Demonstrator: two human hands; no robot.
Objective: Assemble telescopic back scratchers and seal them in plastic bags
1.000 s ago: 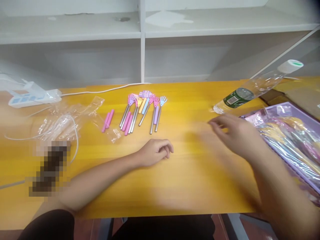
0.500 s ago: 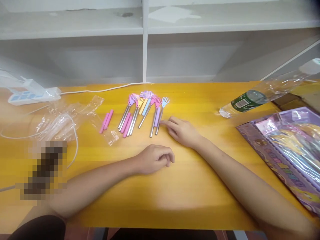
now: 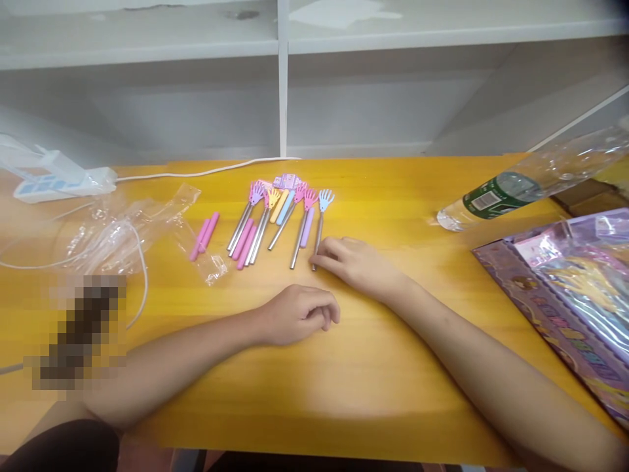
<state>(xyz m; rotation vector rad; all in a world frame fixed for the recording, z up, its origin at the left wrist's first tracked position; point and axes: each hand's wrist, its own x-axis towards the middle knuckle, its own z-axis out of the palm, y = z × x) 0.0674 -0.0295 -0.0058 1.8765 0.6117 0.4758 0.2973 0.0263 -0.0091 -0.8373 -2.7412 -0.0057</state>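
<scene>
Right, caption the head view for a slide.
Right hand at the rod end of a blue-headed back scratcher, left hand loosely curled nearby.

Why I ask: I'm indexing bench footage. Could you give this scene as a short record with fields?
Left hand: loosely curled, nothing seen in it
Right hand: fingers at the lower rod end of the blue-headed stick; firmness of grip unclear
Other sticks: metal rods, hand-shaped heads in pink, purple, yellow
Loose pink tubes: a pair, left of the sticks
Left side: clear plastic wrappers, power strip
Right side: green-labelled bottle, purple box
Surface: yellow table
</scene>
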